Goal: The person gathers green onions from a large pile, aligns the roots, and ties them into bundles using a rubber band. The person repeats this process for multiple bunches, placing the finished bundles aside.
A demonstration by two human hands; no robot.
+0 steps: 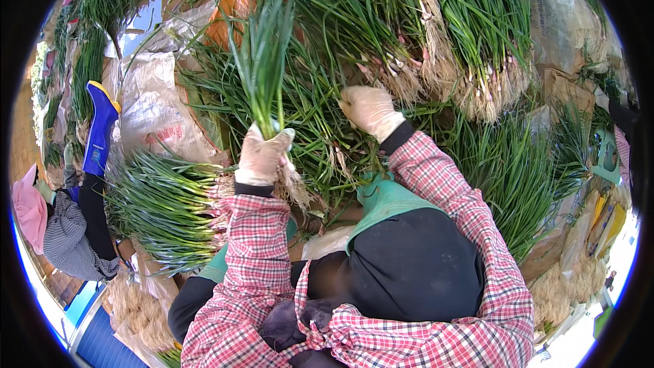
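Observation:
My left hand [263, 156], in a pale glove, grips a small bunch of green allium plants [265, 76], either green garlic or spring onions. Its leaves point away from me, and pale roots [292, 184] hang below the fist. My right hand [370, 110], also gloved, is curled closed over loose green leaves, with nothing visible sticking out of it; its fingertips are partly hidden. Just beyond it lie rooted plants with pinkish bulbs [403, 69]. A neat pile of trimmed-looking stalks [173, 209] lies left of my left forearm, bulb ends towards me.
Larger heaps of the same plants lie ahead [490, 61] and at right [506, 179]. White woven sacks [153, 97] and an orange sheet [235, 5] cover ground at left. Another person in a blue boot [99, 133] is at far left. Cut roots [140, 306] lie at lower left.

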